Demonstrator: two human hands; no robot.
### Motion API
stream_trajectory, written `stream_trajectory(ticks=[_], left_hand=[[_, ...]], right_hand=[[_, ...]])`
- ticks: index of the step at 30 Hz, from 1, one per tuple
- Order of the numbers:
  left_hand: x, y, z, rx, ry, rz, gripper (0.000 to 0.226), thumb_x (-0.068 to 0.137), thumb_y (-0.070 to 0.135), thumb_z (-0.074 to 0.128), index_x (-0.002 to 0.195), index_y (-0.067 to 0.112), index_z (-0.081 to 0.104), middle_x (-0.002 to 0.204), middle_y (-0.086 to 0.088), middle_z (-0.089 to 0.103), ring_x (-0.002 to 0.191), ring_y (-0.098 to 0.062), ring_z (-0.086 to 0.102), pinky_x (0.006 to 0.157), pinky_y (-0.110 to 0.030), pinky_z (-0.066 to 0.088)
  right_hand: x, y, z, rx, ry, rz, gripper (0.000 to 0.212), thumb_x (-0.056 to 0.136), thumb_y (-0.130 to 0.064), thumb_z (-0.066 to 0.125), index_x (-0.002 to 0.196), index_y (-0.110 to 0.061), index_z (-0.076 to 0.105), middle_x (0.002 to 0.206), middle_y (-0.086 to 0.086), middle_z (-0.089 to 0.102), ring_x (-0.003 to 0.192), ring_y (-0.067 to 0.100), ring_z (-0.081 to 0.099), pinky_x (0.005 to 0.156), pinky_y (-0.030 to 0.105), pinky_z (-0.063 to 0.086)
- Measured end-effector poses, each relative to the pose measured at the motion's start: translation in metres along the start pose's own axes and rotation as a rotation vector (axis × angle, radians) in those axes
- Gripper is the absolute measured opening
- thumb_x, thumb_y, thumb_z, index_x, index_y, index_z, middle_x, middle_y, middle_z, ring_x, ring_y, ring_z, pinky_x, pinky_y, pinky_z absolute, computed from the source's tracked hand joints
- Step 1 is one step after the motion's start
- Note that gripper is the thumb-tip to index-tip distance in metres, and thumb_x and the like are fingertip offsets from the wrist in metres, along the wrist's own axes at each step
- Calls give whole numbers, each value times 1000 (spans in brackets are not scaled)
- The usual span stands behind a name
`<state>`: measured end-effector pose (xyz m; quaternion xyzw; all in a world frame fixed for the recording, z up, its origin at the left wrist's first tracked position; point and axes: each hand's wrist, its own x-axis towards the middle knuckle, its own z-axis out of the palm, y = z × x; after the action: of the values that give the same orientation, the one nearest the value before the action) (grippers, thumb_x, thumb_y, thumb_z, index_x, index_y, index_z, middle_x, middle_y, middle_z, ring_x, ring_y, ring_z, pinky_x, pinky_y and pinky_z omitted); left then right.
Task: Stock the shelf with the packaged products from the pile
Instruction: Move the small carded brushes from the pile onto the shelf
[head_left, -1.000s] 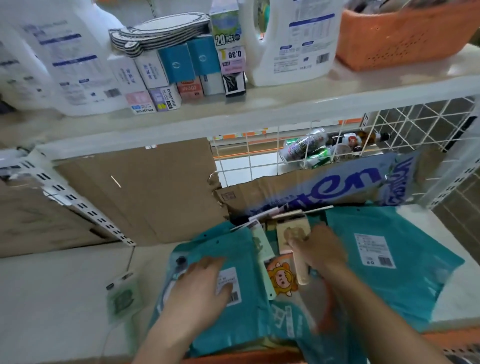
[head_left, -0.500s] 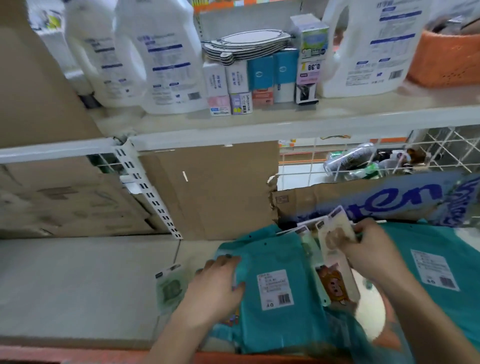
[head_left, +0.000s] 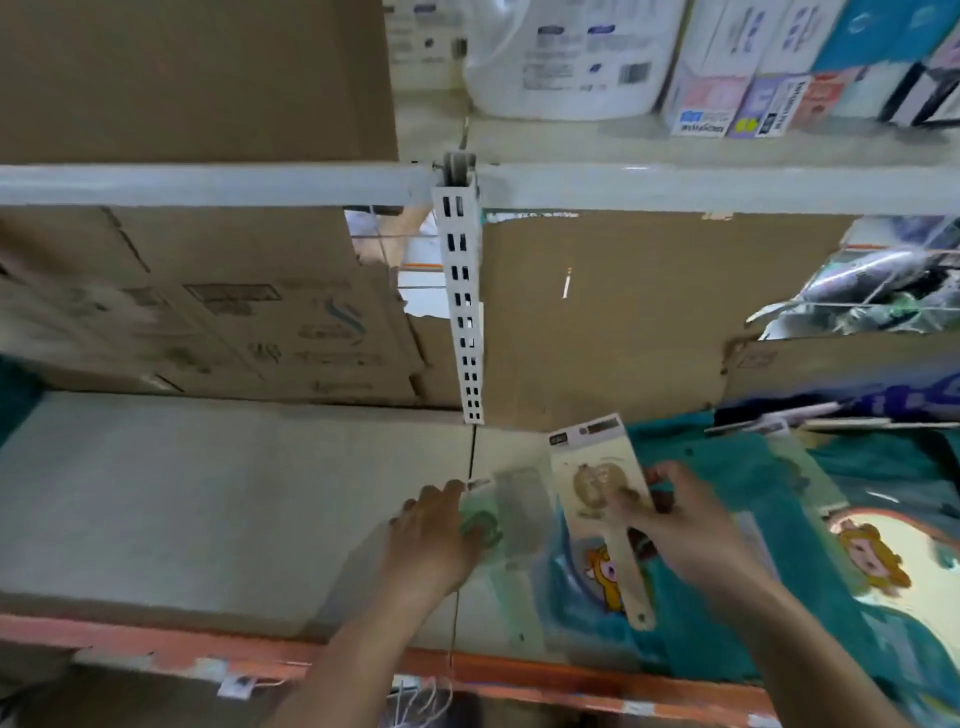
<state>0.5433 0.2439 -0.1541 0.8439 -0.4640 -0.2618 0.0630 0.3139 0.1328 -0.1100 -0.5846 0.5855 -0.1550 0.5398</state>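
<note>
At lower centre, a green packet (head_left: 480, 525) is covered by the left hand (head_left: 434, 535) on the shelf (head_left: 208, 493). Whether it is gripped or merely pressed cannot be told through the blur. A beige paddle-shaped packet (head_left: 597, 483) is pinched in the right hand (head_left: 693, 530). At lower right the pile of teal packets (head_left: 737, 457) is heaped, so most stocking is judged undone, with cardboard boxes (head_left: 234, 322) stacked behind.

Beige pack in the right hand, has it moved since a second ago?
Yes. The beige pack in the right hand has shifted left, toward the slotted upright.
</note>
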Motion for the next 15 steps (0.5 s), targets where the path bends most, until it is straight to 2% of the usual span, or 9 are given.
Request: stream_trajectory(ticks=[2, 4, 6, 9, 13, 15], left_hand=[[7, -3, 7, -33, 26, -38, 52, 97, 53, 53, 140, 27, 43, 133, -4, 53, 123, -27, 50, 96, -38, 40], [12, -3, 16, -29, 71, -97, 59, 94, 56, 54, 140, 21, 40, 136, -7, 48, 126, -28, 43, 99, -42, 39], [15, -4, 28, 14, 103, -171, 74, 89, 67, 52, 140, 14, 38, 137, -9, 42, 127, -30, 36, 102, -43, 40], [18, -3, 46, 70, 119, -235, 92, 84, 79, 49, 141, 7, 38, 133, -9, 40, 125, -30, 35, 104, -42, 39], [22, 4, 56, 19, 169, -273, 87, 82, 73, 61, 137, 9, 41, 133, -8, 37, 128, -30, 32, 109, -41, 35], [23, 8, 58, -99, 141, -334, 84, 82, 64, 69, 138, 10, 36, 136, -7, 32, 131, -30, 27, 114, -43, 31]], right_hand=[[4, 6, 11, -10, -23, 18, 26, 92, -24, 75, 106, -16, 54, 83, 5, 76, 68, 21, 73, 56, 32, 57], [13, 15, 15, -34, -33, 27, 26, 92, -29, 75, 106, -22, 54, 87, 1, 77, 73, 17, 74, 66, 40, 60], [19, 21, 18, -50, -28, 25, 26, 92, -32, 74, 107, -26, 54, 90, -3, 76, 73, 9, 74, 65, 35, 57], [29, 31, 22, -38, -37, 25, 28, 91, -33, 75, 107, -26, 53, 94, -2, 76, 75, 8, 74, 66, 32, 55], [39, 35, 20, -26, -62, 7, 28, 91, -32, 75, 105, -29, 52, 97, 0, 75, 75, 9, 74, 60, 27, 54], [40, 36, 17, -27, -83, 1, 29, 90, -33, 76, 104, -30, 51, 95, 2, 76, 75, 14, 74, 59, 32, 56]])
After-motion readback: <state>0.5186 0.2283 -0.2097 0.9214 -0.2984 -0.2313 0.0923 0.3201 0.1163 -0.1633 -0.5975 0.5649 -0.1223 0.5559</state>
